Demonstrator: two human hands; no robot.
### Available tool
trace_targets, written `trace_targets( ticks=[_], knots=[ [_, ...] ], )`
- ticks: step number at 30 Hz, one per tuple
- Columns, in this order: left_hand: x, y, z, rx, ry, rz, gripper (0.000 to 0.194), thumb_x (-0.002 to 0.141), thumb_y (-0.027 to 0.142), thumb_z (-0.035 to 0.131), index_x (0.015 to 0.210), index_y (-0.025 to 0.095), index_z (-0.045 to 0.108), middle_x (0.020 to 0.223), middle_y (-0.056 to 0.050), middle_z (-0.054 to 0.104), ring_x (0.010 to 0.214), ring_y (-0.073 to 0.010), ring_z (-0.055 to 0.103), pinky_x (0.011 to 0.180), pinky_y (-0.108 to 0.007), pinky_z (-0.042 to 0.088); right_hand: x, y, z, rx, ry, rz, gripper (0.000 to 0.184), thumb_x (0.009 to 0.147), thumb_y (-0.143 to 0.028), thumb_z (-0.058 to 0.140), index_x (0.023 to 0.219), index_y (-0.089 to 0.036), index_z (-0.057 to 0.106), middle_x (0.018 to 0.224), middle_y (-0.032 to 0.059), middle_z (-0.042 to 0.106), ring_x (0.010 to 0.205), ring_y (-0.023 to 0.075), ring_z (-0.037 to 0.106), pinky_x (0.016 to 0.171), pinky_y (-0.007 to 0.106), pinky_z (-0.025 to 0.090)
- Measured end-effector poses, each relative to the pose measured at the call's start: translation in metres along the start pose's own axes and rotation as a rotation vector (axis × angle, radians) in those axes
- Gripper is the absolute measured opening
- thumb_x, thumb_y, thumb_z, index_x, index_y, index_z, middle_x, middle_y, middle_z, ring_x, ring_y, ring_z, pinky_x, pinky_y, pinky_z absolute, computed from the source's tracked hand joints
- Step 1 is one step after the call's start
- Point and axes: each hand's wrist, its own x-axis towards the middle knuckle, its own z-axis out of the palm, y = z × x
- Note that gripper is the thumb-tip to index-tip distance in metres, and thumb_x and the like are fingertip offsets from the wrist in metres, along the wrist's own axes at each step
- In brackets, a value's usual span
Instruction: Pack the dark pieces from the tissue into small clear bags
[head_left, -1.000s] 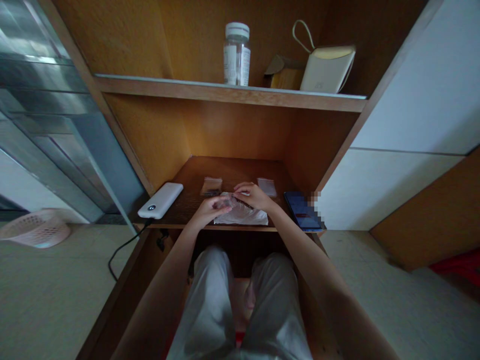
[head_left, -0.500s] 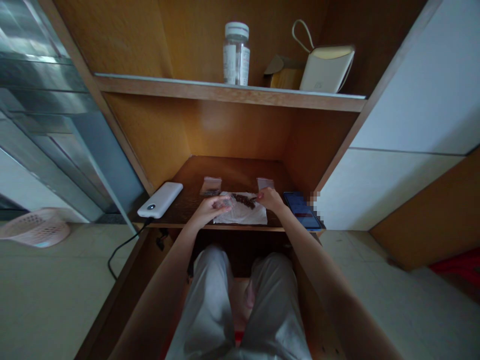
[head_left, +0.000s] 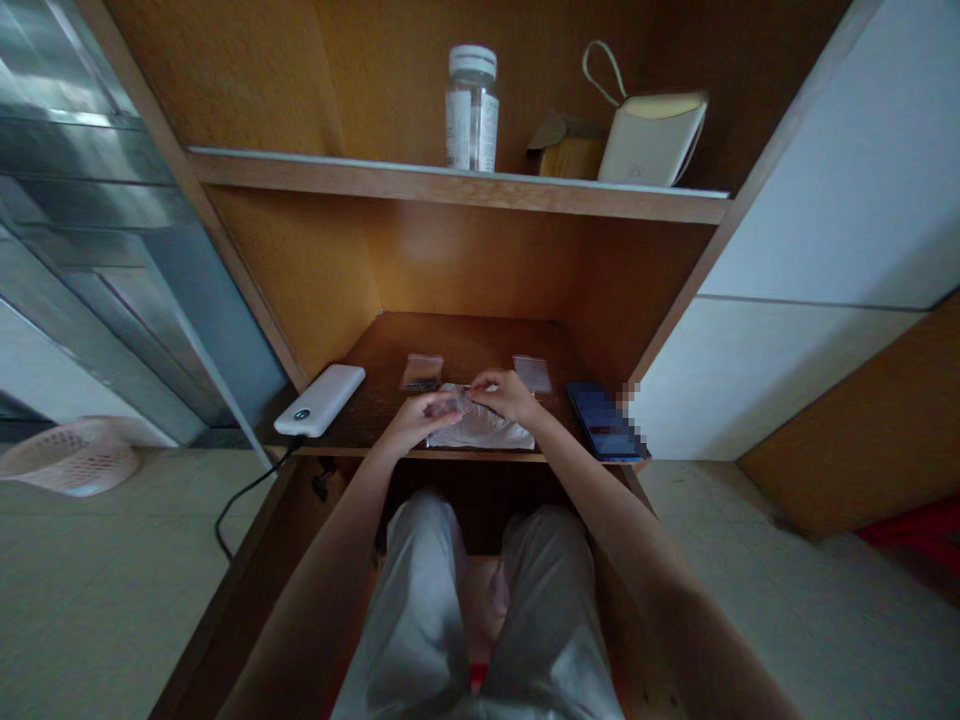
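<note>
My left hand (head_left: 417, 420) is closed on a small clear plastic bag (head_left: 451, 404), held over the left part of a white tissue (head_left: 487, 434). Close against the bag's opening, the fingers of my right hand (head_left: 508, 396) are pinched together; whatever they hold is too small to make out. The dark, small pieces on the tissue are now mostly covered by that hand. Behind the tissue lie two little zip bags: the left one (head_left: 422, 368) has dark bits at its bottom, and the right one (head_left: 533, 374) looks pale.
A white power bank (head_left: 321, 400) with a black cable lies at the left, a phone (head_left: 604, 420) at the right edge. On the shelf above stand a clear bottle (head_left: 472, 110), a small box (head_left: 570, 150) and a cream-coloured device (head_left: 652, 138). Below is an open drawer.
My right hand has moved left from the tissue's right end to the bag in my left hand, covering the dark pieces. My left hand has stayed in place.
</note>
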Motion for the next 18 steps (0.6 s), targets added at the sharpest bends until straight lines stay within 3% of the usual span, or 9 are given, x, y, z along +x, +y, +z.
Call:
trace_targets(
  ticks=[3, 6, 10, 13, 18],
  knots=[
    [0.000, -0.001, 0.000, -0.002, 0.004, 0.002, 0.055, 0.065, 0.047, 0.070, 0.107, 0.012, 0.065, 0.079, -0.005, 0.066, 0.072, -0.0170, 0.057, 0.063, -0.026, 0.043, 0.001, 0.001, 0.008, 0.108, -0.047, -0.090, 0.017, 0.079, -0.030, 0.060, 0.078, -0.016, 0.071, 0.082, 0.0045, 0.071, 0.079, 0.0140, 0.063, 0.073, 0.024, 0.047],
    [0.000, -0.001, 0.000, 0.004, 0.005, -0.012, 0.057, 0.065, 0.048, 0.070, 0.110, 0.013, 0.064, 0.076, -0.004, 0.065, 0.070, -0.0162, 0.057, 0.061, -0.025, 0.042, 0.002, 0.011, 0.002, 0.079, -0.018, -0.053, 0.020, 0.082, -0.028, 0.055, 0.085, -0.016, 0.071, 0.086, 0.0051, 0.071, 0.078, 0.0139, 0.064, 0.072, 0.024, 0.047],
    [0.000, 0.001, -0.001, 0.012, 0.001, -0.015, 0.057, 0.065, 0.047, 0.070, 0.111, 0.014, 0.064, 0.074, -0.002, 0.064, 0.068, -0.0152, 0.056, 0.059, -0.024, 0.041, 0.000, 0.028, -0.018, -0.298, 0.028, 0.076, 0.021, 0.082, -0.015, 0.050, 0.084, -0.015, 0.071, 0.086, 0.0083, 0.071, 0.077, 0.0155, 0.064, 0.070, 0.024, 0.046],
    [-0.001, 0.002, -0.001, 0.016, 0.003, -0.008, 0.057, 0.065, 0.047, 0.070, 0.111, 0.014, 0.064, 0.074, -0.003, 0.064, 0.067, -0.0148, 0.055, 0.058, -0.023, 0.040, -0.002, 0.037, -0.029, -0.516, -0.063, 0.104, 0.022, 0.082, -0.012, 0.050, 0.088, -0.016, 0.071, 0.092, 0.0086, 0.070, 0.083, 0.0163, 0.064, 0.075, 0.024, 0.046],
    [-0.001, 0.003, -0.002, 0.023, -0.002, -0.007, 0.057, 0.066, 0.047, 0.070, 0.112, 0.014, 0.064, 0.072, -0.001, 0.062, 0.064, -0.0135, 0.053, 0.058, -0.023, 0.039, -0.002, 0.039, -0.035, -0.690, -0.234, 0.078, 0.023, 0.081, -0.012, 0.052, 0.092, -0.020, 0.071, 0.102, 0.0065, 0.067, 0.095, 0.0161, 0.061, 0.082, 0.023, 0.045]
  ],
)
